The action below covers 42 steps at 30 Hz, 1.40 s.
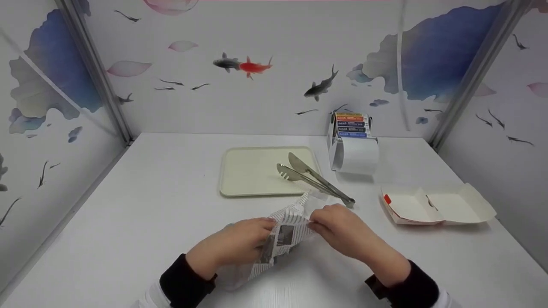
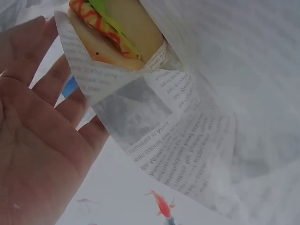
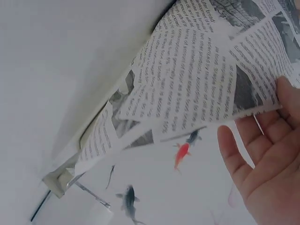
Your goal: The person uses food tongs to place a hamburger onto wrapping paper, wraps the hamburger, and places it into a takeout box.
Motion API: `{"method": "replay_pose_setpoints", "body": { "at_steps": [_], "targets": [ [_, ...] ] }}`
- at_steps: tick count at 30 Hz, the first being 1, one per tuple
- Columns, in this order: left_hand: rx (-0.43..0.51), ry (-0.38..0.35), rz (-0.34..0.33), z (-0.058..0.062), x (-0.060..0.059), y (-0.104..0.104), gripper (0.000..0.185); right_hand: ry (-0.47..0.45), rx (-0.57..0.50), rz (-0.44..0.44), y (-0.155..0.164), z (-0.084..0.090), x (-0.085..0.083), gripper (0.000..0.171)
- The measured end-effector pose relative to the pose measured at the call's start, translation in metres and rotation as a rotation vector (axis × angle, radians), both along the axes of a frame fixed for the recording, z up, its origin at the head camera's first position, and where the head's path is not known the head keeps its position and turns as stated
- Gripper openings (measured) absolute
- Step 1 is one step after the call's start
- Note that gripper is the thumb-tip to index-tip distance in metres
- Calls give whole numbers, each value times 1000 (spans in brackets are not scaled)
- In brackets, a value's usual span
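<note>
Newsprint wrapping paper [image 1: 291,235] is held up in front of me by both hands. My left hand [image 1: 235,241] pinches its left edge near the top; in the left wrist view the other fingers spread loosely behind that edge. My right hand [image 1: 342,226] pinches the opposite edge between thumb and fingers. Inside the folded paper lies a hot dog [image 2: 103,28], its bun filled with a sausage, green lettuce and red sauce zigzags. The paper hides it from the head and right wrist views.
Just beyond the paper, metal tongs [image 1: 298,164] lie across the right side of a pale tray [image 1: 248,171], handle end on the table. At right, a white cardboard food box [image 1: 464,209] lies unfolded. Behind it stands a holder [image 1: 359,156] with several small labelled boxes. Printed walls enclose the table.
</note>
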State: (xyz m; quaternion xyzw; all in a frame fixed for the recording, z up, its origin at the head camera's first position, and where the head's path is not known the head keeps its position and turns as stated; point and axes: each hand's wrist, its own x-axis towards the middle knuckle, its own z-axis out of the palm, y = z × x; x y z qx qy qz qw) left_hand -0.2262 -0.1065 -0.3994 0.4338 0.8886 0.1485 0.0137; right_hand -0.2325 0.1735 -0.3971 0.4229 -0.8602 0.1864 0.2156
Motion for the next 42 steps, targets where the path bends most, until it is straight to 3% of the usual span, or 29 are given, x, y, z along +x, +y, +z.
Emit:
{"method": "replay_pose_setpoints", "body": {
  "at_steps": [4, 6, 8, 10, 16, 22, 26, 31, 33, 37, 39, 42],
  "targets": [
    [185, -321, 73, 0, 0, -1, 44, 36, -103, -44, -6, -8, -4, 15],
    [292, -445, 103, -2, -2, -3, 46, 20, -124, -54, -8, -10, -5, 16],
    [356, -500, 111, -4, -4, -6, 44, -11, -120, -65, -9, -11, -5, 11],
    [378, -507, 108, -5, -5, -7, 48, -53, -100, -87, -10, -11, -5, 5],
    [341, -469, 148, -5, -5, -1, 80, -196, -30, -147, -10, -9, -5, 13],
    [318, -324, 183, -6, -2, 6, 100, -297, -27, -172, -10, -8, -12, 22],
    [257, -188, 186, -8, 1, 9, 94, -397, -54, -214, -14, -8, -15, 25],
    [179, -28, 127, -10, 5, 13, 66, -481, -82, -300, -18, -8, -18, 29],
    [137, 25, 112, -11, 5, 14, 54, -441, -80, -342, -19, -8, -18, 31],
    [69, 90, 86, -13, 3, 15, 40, -245, -64, -376, -18, -11, -17, 26],
    [57, 90, 82, -13, 2, 15, 39, -124, -35, -310, -16, -12, -16, 29],
    [42, 83, 81, -14, -1, 13, 38, 1, 61, -134, -12, -10, -11, 33]
  ]
}}
